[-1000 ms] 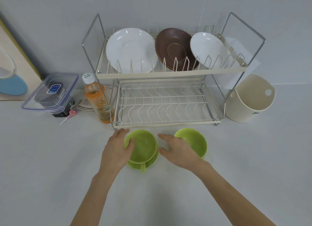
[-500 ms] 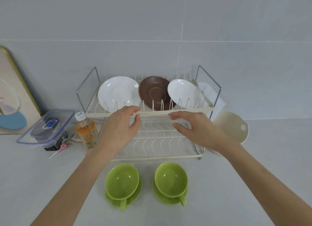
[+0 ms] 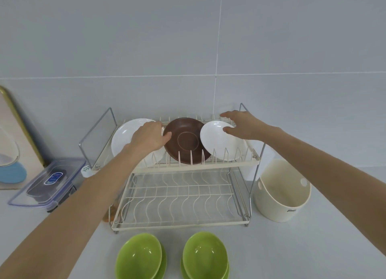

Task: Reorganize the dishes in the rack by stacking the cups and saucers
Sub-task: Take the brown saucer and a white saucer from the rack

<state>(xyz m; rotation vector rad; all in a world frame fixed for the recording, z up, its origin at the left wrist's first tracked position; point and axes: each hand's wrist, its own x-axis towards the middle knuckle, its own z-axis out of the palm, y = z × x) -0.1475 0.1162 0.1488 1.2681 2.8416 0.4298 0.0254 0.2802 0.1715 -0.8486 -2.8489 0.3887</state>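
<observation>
Two green cups sit on green saucers on the counter in front of the dish rack [image 3: 196,165]: the left cup [image 3: 139,258] and the right cup [image 3: 204,254]. The rack's upper tier holds a large white plate [image 3: 123,141], a brown saucer [image 3: 188,145] and a small white saucer [image 3: 219,145], all on edge. My left hand [image 3: 149,136] grips the large white plate's right rim, its thumb at the brown saucer's edge. My right hand [image 3: 242,125] hovers over the small white saucer's top, thumb touching its face and fingers spread above the rim.
The rack's lower tier holds nothing. A cream tub [image 3: 282,203] stands right of the rack. Left of it lie a clear lidded container [image 3: 48,182] and a bottle [image 3: 85,170] mostly hidden by my left arm. A board [image 3: 12,132] leans on the wall.
Both hands left the green cups on the counter and rose to the rack's upper tier. The left now grips the large white plate; the right reaches the small white saucer.
</observation>
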